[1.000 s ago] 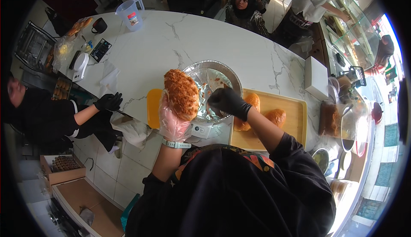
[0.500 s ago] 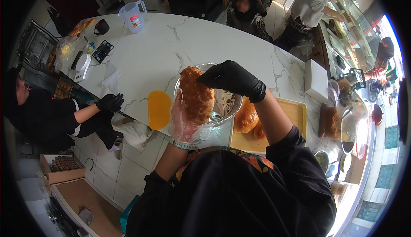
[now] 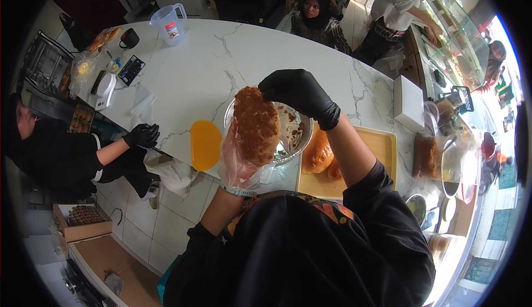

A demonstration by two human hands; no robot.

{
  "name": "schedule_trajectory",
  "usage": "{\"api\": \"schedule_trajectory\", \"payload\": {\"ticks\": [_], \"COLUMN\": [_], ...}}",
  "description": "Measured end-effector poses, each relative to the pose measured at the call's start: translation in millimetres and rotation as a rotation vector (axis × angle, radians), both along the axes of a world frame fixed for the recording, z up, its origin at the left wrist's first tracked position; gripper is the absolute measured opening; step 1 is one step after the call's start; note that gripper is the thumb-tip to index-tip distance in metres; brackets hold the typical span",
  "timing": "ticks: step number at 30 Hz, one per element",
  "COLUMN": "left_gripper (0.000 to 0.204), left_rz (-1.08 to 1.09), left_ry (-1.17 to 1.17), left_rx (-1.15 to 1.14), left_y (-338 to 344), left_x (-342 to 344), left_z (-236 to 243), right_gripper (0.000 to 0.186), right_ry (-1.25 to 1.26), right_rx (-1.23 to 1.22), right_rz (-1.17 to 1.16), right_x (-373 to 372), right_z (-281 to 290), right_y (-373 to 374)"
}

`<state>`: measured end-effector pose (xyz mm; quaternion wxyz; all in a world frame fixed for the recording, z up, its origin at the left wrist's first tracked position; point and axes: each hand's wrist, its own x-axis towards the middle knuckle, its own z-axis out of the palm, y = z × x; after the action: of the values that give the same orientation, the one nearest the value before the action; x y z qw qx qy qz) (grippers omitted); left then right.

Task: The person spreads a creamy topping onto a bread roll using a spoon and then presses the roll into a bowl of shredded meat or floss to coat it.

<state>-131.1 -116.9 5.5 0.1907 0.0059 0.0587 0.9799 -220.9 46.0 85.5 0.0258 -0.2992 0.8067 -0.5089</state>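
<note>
An oblong bread with brown flakes over its top rests in my left hand, which wears a clear plastic glove and is closed around its side. At the bread's far end is my right hand in a black glove, fingers bent and pressed together at its edge; what they hold, if anything, is hidden. Under the bread stands a round foil bowl with brown flakes inside, partly covered by the bread. Beside my right forearm, two glossy bread rolls lie on a yellow tray.
A yellow-orange plastic scraper lies left of the bowl on the marble table. Farther off are a clear jug, a black mug and a scale. A white box stands right. A co-worker's black-gloved hand is at the left edge.
My right hand has shifted slightly up and toward the bread's far end. The bread has turned a little in my left hand, and more of the bowl's flakes show.
</note>
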Motion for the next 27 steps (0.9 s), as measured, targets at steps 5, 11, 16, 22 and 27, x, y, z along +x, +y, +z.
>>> {"api": "schedule_trajectory", "payload": {"ticks": [5, 11, 16, 22, 27], "left_gripper": [0.047, 0.046, 0.046, 0.047, 0.048], "left_rz": [-0.010, -0.037, -0.037, 0.056, 0.051], "left_ry": [0.006, -0.017, 0.052, -0.024, 0.051], "left_rx": [-0.012, 0.039, 0.076, 0.023, -0.017], "left_y": [2, 0, -2, 5, 2], "left_x": [-1, -7, -7, -2, -2], "left_z": [4, -1, -4, 10, 8], "right_gripper": [0.017, 0.025, 0.040, 0.059, 0.062], "right_ry": [-0.002, 0.017, 0.001, 0.244, 0.386], "right_rx": [-0.060, -0.005, -0.044, 0.157, 0.402], "right_rz": [-0.002, 0.034, 0.127, 0.070, 0.026], "right_x": [-3, 2, 16, 28, 30], "right_z": [-2, 3, 5, -5, -20], "right_y": [-3, -4, 1, 3, 3]}}
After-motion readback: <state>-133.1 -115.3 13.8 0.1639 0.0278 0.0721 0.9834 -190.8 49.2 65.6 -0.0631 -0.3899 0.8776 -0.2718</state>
